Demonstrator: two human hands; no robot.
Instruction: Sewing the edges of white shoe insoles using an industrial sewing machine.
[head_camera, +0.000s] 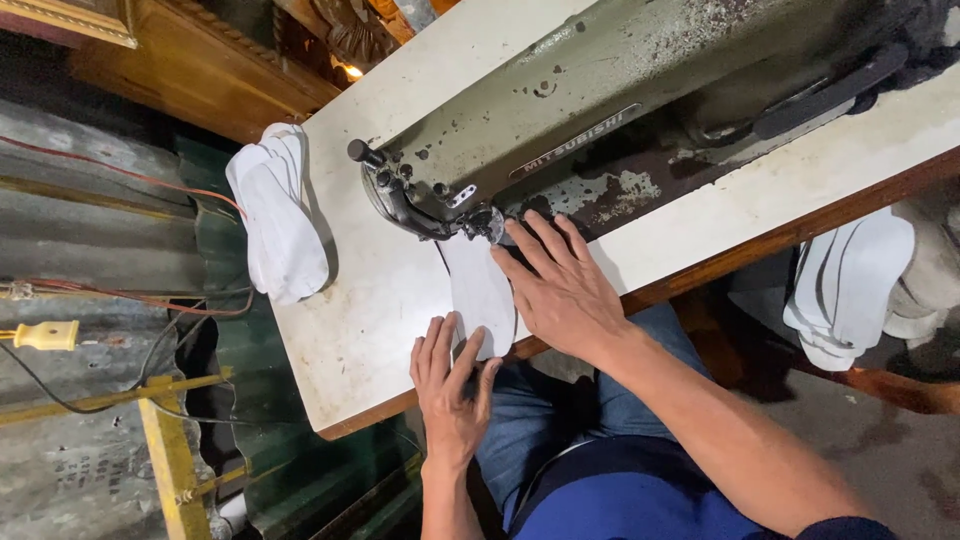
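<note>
White sole piece (478, 290) lies flat under left hand (450, 385); right hand (560, 290) beside it.

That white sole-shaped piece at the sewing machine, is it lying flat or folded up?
Flat. The white sole-shaped piece lies spread on the white tabletop, with both hands, left and right, pressing it down.

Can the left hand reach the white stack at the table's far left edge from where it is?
Probably yes. The left hand lies flat on the white piece, holding nothing, and bare table lies between it and the white stack; nothing blocks.
</note>
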